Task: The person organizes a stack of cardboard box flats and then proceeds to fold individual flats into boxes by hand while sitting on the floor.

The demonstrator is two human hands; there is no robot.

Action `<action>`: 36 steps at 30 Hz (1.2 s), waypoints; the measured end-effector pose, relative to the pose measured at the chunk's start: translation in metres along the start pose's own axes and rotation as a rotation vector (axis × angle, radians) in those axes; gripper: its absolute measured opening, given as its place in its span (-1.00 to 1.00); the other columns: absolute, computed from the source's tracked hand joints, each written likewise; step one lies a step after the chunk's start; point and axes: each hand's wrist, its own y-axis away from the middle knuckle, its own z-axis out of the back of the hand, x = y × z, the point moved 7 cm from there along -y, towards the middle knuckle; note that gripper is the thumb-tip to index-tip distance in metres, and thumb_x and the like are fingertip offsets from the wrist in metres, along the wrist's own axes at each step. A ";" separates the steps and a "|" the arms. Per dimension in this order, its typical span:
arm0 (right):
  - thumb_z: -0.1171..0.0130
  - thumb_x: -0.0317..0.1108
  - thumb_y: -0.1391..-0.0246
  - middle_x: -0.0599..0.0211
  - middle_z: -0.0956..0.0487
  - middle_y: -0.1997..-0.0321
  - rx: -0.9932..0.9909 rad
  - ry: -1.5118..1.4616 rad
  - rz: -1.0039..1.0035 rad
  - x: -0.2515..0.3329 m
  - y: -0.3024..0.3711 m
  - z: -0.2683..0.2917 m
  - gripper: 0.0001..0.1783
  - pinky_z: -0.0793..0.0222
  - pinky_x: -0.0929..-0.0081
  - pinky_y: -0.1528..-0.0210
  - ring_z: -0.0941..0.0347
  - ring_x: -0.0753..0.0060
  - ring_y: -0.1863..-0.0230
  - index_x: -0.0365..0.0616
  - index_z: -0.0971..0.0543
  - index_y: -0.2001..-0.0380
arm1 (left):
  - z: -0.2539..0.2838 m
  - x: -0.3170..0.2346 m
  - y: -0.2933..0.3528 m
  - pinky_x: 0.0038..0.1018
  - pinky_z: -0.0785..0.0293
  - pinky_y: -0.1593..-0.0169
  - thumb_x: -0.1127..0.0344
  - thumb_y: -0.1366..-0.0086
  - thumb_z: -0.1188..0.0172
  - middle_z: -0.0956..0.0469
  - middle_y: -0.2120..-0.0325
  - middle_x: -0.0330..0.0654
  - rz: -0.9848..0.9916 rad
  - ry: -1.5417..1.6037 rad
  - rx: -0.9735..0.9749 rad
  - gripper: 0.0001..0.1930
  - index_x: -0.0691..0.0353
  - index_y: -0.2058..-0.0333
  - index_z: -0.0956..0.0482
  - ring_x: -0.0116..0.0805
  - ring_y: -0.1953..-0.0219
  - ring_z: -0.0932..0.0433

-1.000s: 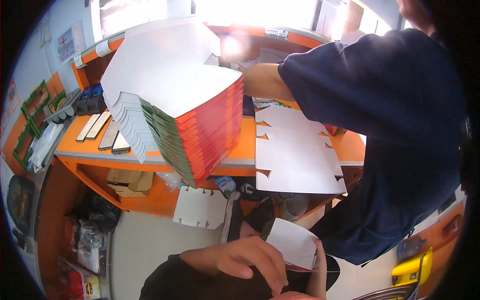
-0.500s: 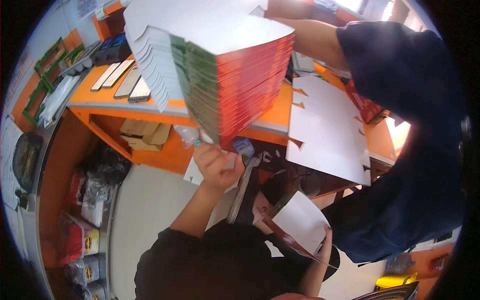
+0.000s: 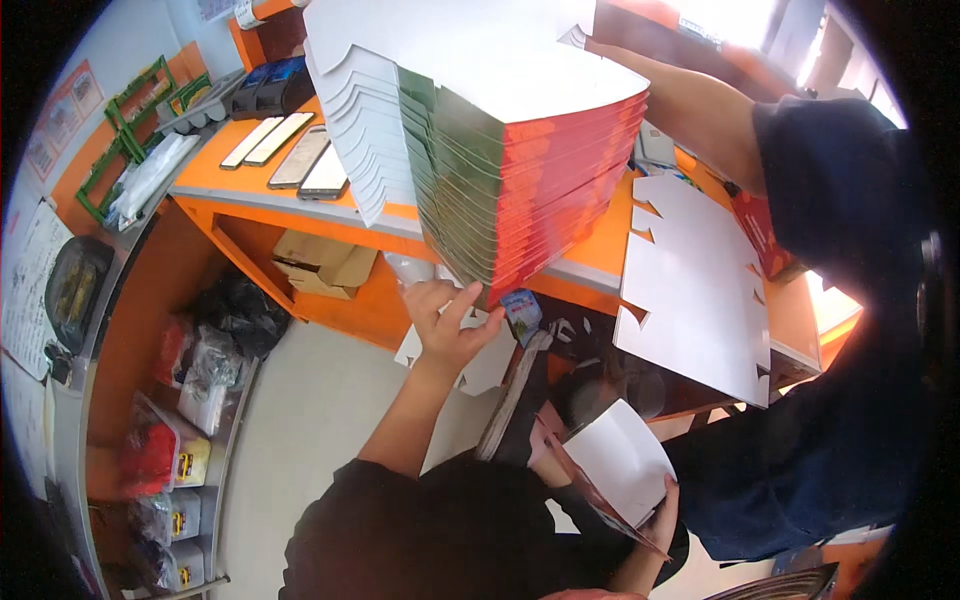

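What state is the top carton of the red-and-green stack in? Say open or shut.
Open: the top carton of the stack shows its white inside, and no lid lies over the part in view.

Beyond the left hand [image 3: 443,325] stands an orange table [image 3: 235,182] (open underneath), with pale floor [image 3: 300,400] left of the hand. Farther left is a brown shelf unit [image 3: 128,365], then a pale wall [image 3: 120,55]; beyond the hand, to the right, a window [image 3: 745,20] glows white.

Four phones [image 3: 298,158] lay on the counter [image 3: 603,242], left of the nested carton stack [image 3: 505,185]. The flat blank [image 3: 695,290] was positioned right of the stack; the cardboard box [image 3: 325,262], lower left.
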 end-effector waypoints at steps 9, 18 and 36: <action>-0.01 -0.03 -0.04 0.22 -0.43 0.09 0.050 -0.015 -0.014 0.001 0.007 -0.014 -0.48 -0.28 0.38 0.03 -0.35 0.28 0.05 -0.20 -0.39 0.05 | -0.001 0.001 0.003 -0.36 -0.24 0.18 0.39 0.20 -0.35 -0.28 0.33 -0.18 0.071 0.028 -0.056 -0.39 0.15 0.07 -0.38 -0.23 0.28 -0.30; 0.01 -0.09 -0.06 0.21 -0.42 0.04 0.187 -0.162 -0.099 0.005 0.019 -0.038 -0.50 -0.28 0.35 0.03 -0.35 0.26 0.04 -0.20 -0.36 0.02 | 0.002 0.005 0.002 -0.34 -0.22 0.13 0.36 0.19 -0.36 -0.24 0.28 -0.14 0.019 0.056 0.010 -0.34 0.20 0.02 -0.31 -0.23 0.22 -0.26; 0.02 -0.23 -0.04 0.21 -0.39 0.00 0.340 -0.338 -0.130 -0.008 0.018 -0.038 -0.52 -0.29 0.39 0.03 -0.34 0.27 0.02 -0.20 -0.32 -0.03 | 0.006 0.044 -0.049 -0.24 0.00 -0.25 0.23 0.30 -0.47 0.02 -0.17 0.08 0.658 0.537 0.272 0.23 0.21 -0.24 0.28 -0.10 -0.21 -0.05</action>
